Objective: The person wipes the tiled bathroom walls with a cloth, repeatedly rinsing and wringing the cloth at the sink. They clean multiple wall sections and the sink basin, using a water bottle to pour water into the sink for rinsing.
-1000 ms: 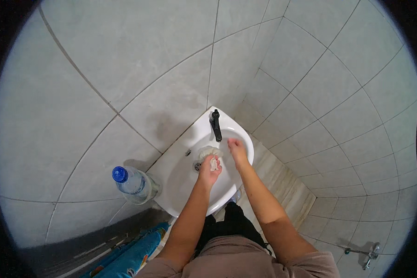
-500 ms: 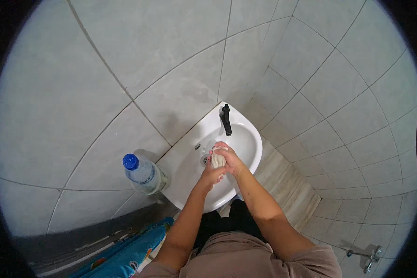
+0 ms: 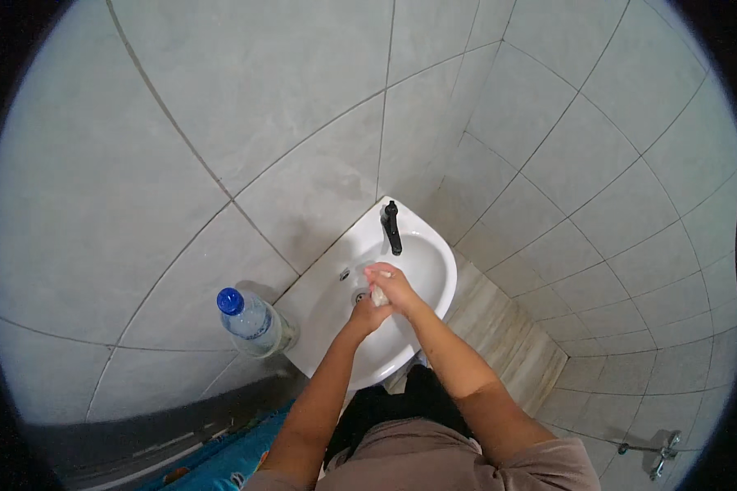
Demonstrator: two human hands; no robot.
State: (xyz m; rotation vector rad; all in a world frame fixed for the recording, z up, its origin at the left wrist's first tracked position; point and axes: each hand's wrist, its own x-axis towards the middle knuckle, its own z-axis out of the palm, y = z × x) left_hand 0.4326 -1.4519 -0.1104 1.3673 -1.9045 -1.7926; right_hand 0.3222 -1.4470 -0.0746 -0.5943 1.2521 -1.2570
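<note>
Over the white washbasin, both hands are closed around a small cream-coloured wad that looks like crumpled cloth. My left hand grips its lower end. Lying across its upper part is my right hand, with curled fingers. The hands hide most of the wad. Beyond them a black tap points into the bowl, and whether water runs from it cannot be made out. The metal drain shows partly beside my left hand.
A large clear bottle with a blue cap stands at the basin's left corner. Tiled walls rise behind and to the right. Blue patterned fabric hangs at lower left. A metal wall valve sits at lower right.
My hands have come closer together, and the right hand now covers more of the cream wad. The whole view has shifted slightly, so the basin sits lower in it.
</note>
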